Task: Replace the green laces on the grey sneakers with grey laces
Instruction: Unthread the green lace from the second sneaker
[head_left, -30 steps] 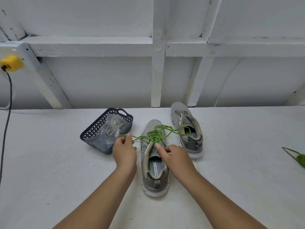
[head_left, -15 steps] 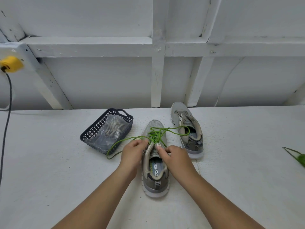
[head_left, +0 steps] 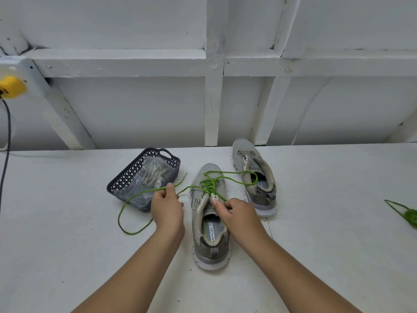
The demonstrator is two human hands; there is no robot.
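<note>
Mid-frame: near sneaker (head_left: pixel 208 213) half unlaced, green lace (head_left: pixel 211 185) still tangled through upper eyelets, free end pinched in left hand (head_left: pixel 168 210) and looping down toward lower left; right hand (head_left: pixel 237 214) pinching at tongue and lace to steady shoe. Far sneaker (head_left: pixel 255 175), right of centre, already bare, with a removed green lace (head_left: pixel 409 216) at right edge. Grey laces (head_left: pixel 153 175) bagged in dark basket (head_left: pixel 126 179), left of centre, untouched; unlacing to finish, then both shoes to relace, by the look of it

Matt mesh-cloth sneaker (head_left: pixel 211 213), perforated plastic basket (head_left: pixel 126 177), rough painted table (head_left: pixel 67 245).
</note>
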